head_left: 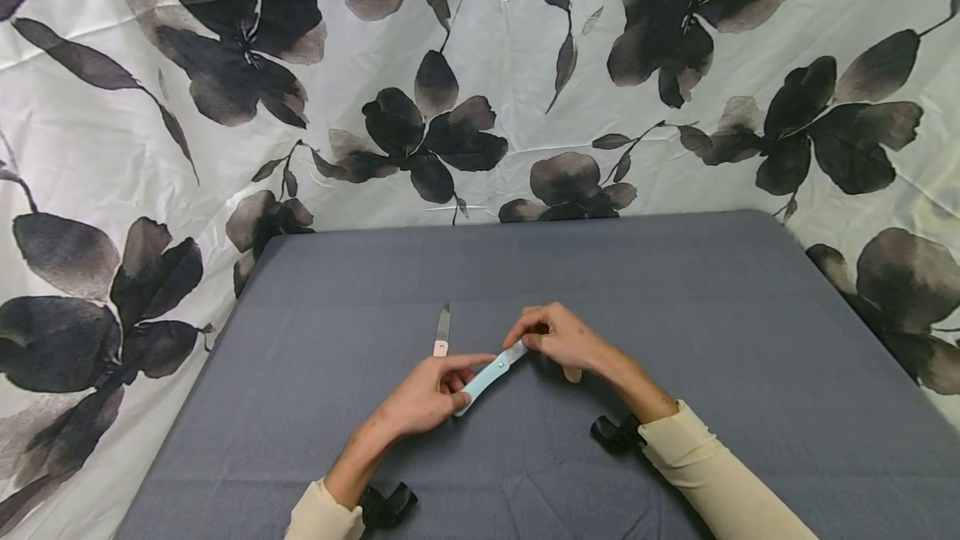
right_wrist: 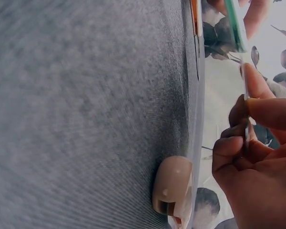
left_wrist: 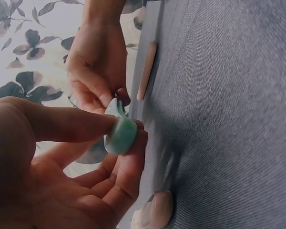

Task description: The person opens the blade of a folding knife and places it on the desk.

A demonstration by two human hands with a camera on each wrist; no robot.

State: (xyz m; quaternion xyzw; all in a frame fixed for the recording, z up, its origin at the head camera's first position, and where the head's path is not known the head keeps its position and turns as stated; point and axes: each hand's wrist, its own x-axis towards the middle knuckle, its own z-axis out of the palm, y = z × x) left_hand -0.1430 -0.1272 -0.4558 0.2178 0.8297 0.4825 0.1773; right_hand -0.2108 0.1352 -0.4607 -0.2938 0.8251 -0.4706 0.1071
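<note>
A light blue folding knife [head_left: 487, 377] is held slanting above the grey cloth, between both hands. My left hand [head_left: 423, 394] pinches its handle [left_wrist: 120, 136] near the butt, thumb on one side and fingers on the other. At the other end, my right hand [head_left: 566, 340] pinches the blade [right_wrist: 246, 83] between thumb and fingers, covering much of it. Just beyond the left hand lies a pink-handled knife [head_left: 441, 347] with its blade out, its handle partly hidden by the hand. A pinkish-tan handle [head_left: 573, 375] shows beneath the right hand, the rest hidden.
Grey cloth [head_left: 675, 290] covers the table. Behind it hangs a white curtain [head_left: 525, 107] with dark flowers. Black camera mounts [head_left: 390, 507] sit at both wrists, below cream sleeves [head_left: 720, 465].
</note>
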